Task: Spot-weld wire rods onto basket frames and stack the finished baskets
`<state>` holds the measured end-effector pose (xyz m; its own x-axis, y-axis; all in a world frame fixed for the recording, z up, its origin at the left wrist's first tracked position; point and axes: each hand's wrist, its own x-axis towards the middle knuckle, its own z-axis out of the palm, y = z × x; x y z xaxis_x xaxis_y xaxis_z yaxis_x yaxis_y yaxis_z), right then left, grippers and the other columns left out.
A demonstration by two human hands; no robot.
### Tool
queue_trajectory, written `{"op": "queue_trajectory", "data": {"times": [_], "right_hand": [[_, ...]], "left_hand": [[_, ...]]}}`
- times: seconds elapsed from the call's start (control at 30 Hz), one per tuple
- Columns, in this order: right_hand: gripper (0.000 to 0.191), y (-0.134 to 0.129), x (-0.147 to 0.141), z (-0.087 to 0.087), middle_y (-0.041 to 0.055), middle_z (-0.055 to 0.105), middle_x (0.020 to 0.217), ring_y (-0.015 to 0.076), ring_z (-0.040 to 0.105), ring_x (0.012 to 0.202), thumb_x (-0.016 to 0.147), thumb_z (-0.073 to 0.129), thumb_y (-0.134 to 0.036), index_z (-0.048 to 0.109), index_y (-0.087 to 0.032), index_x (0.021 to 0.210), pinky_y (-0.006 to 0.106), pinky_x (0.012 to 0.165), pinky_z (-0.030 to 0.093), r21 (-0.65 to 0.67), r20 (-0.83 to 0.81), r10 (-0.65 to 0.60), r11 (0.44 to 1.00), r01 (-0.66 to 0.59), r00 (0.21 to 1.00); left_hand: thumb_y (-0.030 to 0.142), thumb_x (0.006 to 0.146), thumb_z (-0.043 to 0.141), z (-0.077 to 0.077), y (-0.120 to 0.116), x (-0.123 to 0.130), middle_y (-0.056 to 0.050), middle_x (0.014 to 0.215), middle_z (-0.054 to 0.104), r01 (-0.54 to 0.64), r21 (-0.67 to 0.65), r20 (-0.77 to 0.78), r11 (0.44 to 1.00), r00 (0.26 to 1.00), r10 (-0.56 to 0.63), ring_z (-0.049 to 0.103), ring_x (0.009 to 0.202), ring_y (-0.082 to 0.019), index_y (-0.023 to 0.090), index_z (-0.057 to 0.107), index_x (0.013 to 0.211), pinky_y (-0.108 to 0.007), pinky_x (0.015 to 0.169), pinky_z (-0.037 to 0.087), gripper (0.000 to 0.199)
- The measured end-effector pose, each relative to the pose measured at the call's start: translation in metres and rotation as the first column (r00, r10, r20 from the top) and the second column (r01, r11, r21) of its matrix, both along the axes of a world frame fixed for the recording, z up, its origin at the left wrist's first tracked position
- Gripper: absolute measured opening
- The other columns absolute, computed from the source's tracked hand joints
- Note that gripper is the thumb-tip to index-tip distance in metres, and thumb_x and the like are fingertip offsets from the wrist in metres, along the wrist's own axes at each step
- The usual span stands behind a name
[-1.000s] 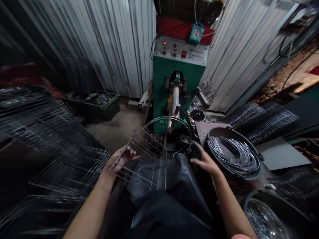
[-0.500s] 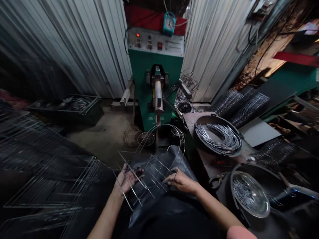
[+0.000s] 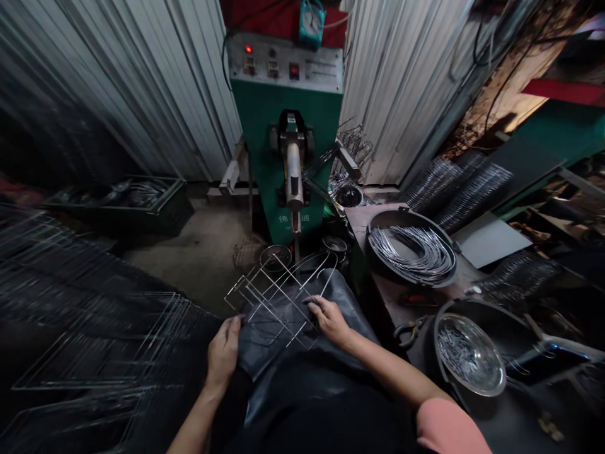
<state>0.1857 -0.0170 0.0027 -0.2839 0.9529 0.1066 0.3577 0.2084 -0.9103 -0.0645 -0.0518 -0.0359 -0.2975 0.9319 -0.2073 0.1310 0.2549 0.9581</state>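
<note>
A wire rack [image 3: 278, 296] of crossed thin metal rods, with a curved loop at its far end, is held tilted above the dark apron [image 3: 278, 397] on my lap. My right hand [image 3: 328, 318] is closed on the rack's right side, pinching a rod between thumb and fingers. Close to the rack's lower left edge, my left hand [image 3: 224, 347] has its fingers curled together; whether a rod lies between them is hidden. Beyond the rack stands a green machine [image 3: 250, 120] with a metal cylinder and electrode tip [image 3: 296, 221] pointing down.
On the right bench, a round pan [image 3: 371, 252] holds a coil of wire [image 3: 425, 261]. Nearer, a metal bowl [image 3: 494, 381] of small wire pieces sits in a larger pan [image 3: 501, 321]. Stacked wire frames [image 3: 155, 334] lie at left, and a green bin [image 3: 165, 211] stands behind them.
The rack has turned and lies flatter, its loop lower and away from the machine tip. My left hand has shifted slightly left and its fingers have closed up. The view has tilted down.
</note>
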Motion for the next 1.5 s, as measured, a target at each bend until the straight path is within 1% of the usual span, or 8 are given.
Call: {"op": "queue_trajectory", "data": {"times": [0.1,0.27,0.43,0.5,0.63,0.83,1.0,1.5], "right_hand": [[0.025,0.012,-0.017,0.004,0.0021,0.065,0.088,0.0176,0.058,0.086,0.090,0.041,-0.032,0.062,-0.022,0.097,0.028,0.080,0.046,-0.027,-0.021,0.002,1.000,-0.003,1.000],[0.028,0.022,-0.043,0.005,0.0018,0.065,0.082,0.0165,0.059,0.080,0.091,0.038,-0.033,0.062,-0.022,0.100,0.027,0.075,0.047,-0.080,-0.066,-0.063,0.995,0.057,0.996],[0.029,0.034,-0.011,0.037,0.0036,0.066,0.074,0.0191,0.062,0.074,0.088,0.046,-0.043,0.067,-0.022,0.087,0.027,0.067,0.046,-0.026,0.296,0.092,0.996,-0.088,0.951],[0.028,0.045,0.013,0.057,0.0047,0.067,0.072,0.0199,0.062,0.072,0.086,0.050,-0.043,0.067,-0.022,0.082,0.028,0.066,0.045,0.052,0.449,0.038,0.996,-0.068,0.893],[0.024,0.076,0.040,0.079,0.0071,0.066,0.096,0.0205,0.060,0.090,0.082,0.058,-0.036,0.064,-0.022,0.100,0.031,0.079,0.044,0.339,0.454,-0.125,0.940,-0.042,0.882],[0.012,0.123,0.023,0.060,0.0033,0.068,0.090,0.0176,0.062,0.087,0.079,0.062,-0.021,0.067,-0.021,0.091,0.028,0.077,0.045,0.228,0.432,0.127,0.942,-0.244,0.893],[0.009,0.152,0.023,0.059,0.0016,0.067,0.083,0.0159,0.061,0.081,0.081,0.059,-0.018,0.068,-0.021,0.084,0.027,0.074,0.044,0.286,0.325,0.037,0.949,-0.136,0.945],[0.008,0.202,0.029,0.048,0.0027,0.067,0.086,0.0187,0.057,0.085,0.083,0.059,-0.019,0.065,-0.022,0.087,0.031,0.076,0.036,0.308,0.520,0.070,0.915,-0.263,0.851]], "left_hand": [[0.046,0.077,0.056,0.029,0.001,0.026,-0.006,0.101,0.065,0.020,0.211,-0.083,0.977,0.997,-0.002,0.057,0.101,-0.024,0.022,0.060,0.099,-0.032,0.087,0.042,0.033],[0.039,0.071,0.065,0.059,0.030,0.064,-0.004,0.089,0.062,0.018,0.265,-0.055,0.964,0.998,-0.004,0.059,0.086,-0.020,0.021,0.052,0.104,-0.030,0.079,0.044,0.040],[0.040,0.070,0.065,0.062,0.060,0.065,0.004,0.065,0.053,0.006,0.251,-0.016,0.968,1.000,-0.002,0.051,0.060,-0.013,0.019,0.053,0.087,-0.025,0.060,0.041,0.029],[0.039,0.070,0.064,0.061,0.066,0.063,0.005,0.061,0.050,0.039,0.239,0.040,0.970,0.998,-0.050,0.047,0.055,-0.011,0.019,0.054,0.085,-0.023,0.056,0.038,0.028],[0.038,0.069,0.065,0.058,0.074,0.063,0.006,0.058,0.048,0.054,0.250,0.094,0.967,0.992,-0.079,0.044,0.052,-0.009,0.018,0.054,0.084,-0.022,0.053,0.035,0.027],[0.037,0.070,0.065,0.061,0.093,0.063,0.006,0.060,0.048,0.028,0.283,0.154,0.959,0.985,-0.074,0.046,0.053,-0.009,0.018,0.053,0.091,-0.022,0.053,0.037,0.031],[0.037,0.068,0.066,0.066,0.114,0.058,0.007,0.062,0.048,0.034,0.279,0.220,0.960,0.970,-0.098,0.044,0.052,-0.008,0.016,0.049,0.114,-0.021,0.051,0.037,0.053],[0.037,0.071,0.066,0.048,0.164,0.062,0.004,0.064,0.050,0.103,0.237,0.290,0.966,0.941,-0.172,0.043,0.054,-0.008,0.014,0.047,0.125,-0.021,0.053,0.037,0.062]]}}
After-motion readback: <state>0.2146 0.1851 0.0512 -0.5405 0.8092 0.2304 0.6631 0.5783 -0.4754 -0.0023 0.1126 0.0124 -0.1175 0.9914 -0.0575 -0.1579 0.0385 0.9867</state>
